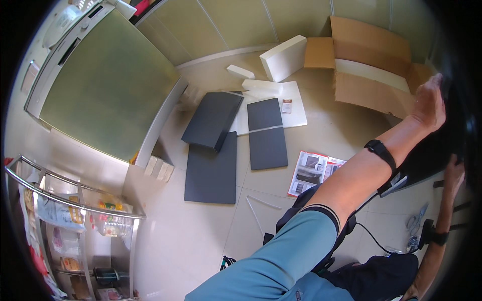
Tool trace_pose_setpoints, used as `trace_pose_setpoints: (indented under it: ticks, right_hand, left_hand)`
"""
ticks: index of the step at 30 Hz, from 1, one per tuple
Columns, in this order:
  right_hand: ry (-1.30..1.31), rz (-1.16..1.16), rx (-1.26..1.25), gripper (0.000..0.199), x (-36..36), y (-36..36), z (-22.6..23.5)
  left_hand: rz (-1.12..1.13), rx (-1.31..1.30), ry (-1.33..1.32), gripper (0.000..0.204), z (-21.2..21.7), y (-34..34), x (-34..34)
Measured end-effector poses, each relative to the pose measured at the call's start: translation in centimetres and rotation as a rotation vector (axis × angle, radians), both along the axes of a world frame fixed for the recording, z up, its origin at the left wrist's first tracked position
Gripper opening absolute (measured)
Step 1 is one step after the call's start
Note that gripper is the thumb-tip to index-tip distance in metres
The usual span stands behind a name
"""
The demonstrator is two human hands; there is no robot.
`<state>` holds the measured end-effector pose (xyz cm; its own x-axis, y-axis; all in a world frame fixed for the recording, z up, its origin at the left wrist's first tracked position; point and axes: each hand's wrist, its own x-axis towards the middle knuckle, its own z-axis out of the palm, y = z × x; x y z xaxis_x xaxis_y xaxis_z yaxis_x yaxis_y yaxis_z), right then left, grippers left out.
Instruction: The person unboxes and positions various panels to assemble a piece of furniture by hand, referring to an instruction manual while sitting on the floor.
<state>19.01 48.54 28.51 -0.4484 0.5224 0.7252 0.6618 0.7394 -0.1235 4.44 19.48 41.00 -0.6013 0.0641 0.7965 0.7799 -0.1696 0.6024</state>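
At the far right, a large dark panel (419, 153) with a glossy face runs into the black rim of the picture. My left hand (431, 103), its arm stretched across from below in a blue-green sleeve, is closed around the panel's upper edge; its fingertips are partly lost in the dark. Lower down, my right hand (454, 174) grips the same panel near its lower side, most of its fingers hidden. Scissors (415, 220) lie on the floor near my right forearm, with a small clear bag of hardware (412, 244) next to them.
Dark grey boards (211, 170) and a dark box-shaped piece (213, 118) lie mid-floor. Beyond are white foam blocks (283, 57) and an open cardboard carton (371, 93). An instruction booklet (307, 173) lies by my left arm. A metal rack (75, 200) and a green-fronted appliance (110, 85) stand left.
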Motion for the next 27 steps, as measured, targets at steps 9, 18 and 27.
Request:
trace_pose_setpoints:
  ticks: [9,18,27]
  right_hand:
    - [0.001,-0.029,-0.148,0.048,0.3,-1.9,1.1]
    - [0.026,-0.008,-0.26,0.048,0.7,-2.6,3.2]
    - [0.052,0.016,-0.218,0.048,1.5,-0.3,3.0]
  left_hand:
    - [0.024,-0.385,-0.234,0.024,-9.1,-0.7,1.2]
    - [0.337,-0.353,-0.506,0.014,-10.2,-1.0,-1.5]
    - [0.4,-0.059,-0.643,0.016,-8.2,-3.2,-6.2]
